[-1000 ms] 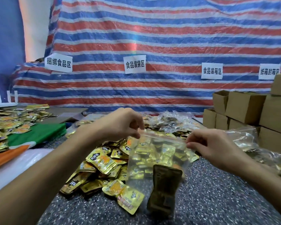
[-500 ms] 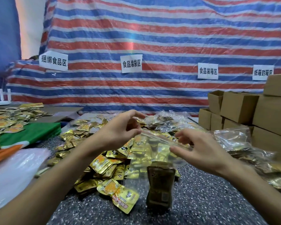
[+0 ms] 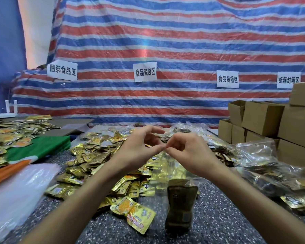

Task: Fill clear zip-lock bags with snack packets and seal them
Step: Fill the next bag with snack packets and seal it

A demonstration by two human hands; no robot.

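Observation:
A clear zip-lock bag (image 3: 167,169) hangs in front of me above the speckled table (image 3: 218,222). A dark olive snack packet (image 3: 180,205) sits in its lower part. My left hand (image 3: 139,150) and my right hand (image 3: 187,152) meet at the bag's top edge, and both pinch it between thumb and fingers, fingertips almost touching. Behind and under the bag lies a heap of gold and yellow snack packets (image 3: 99,161). One yellow packet (image 3: 133,213) lies alone near the front.
Filled clear bags (image 3: 261,155) are piled at the right, beside stacked cardboard boxes (image 3: 264,120). More gold packets (image 3: 11,136) lie at the far left on green and orange cloth (image 3: 40,150). A white plastic sheet (image 3: 16,196) covers the left front. A striped tarp hangs behind.
My hands have come together along the bag's top edge, from wide apart to nearly touching in the middle. The bag's mouth has narrowed between them.

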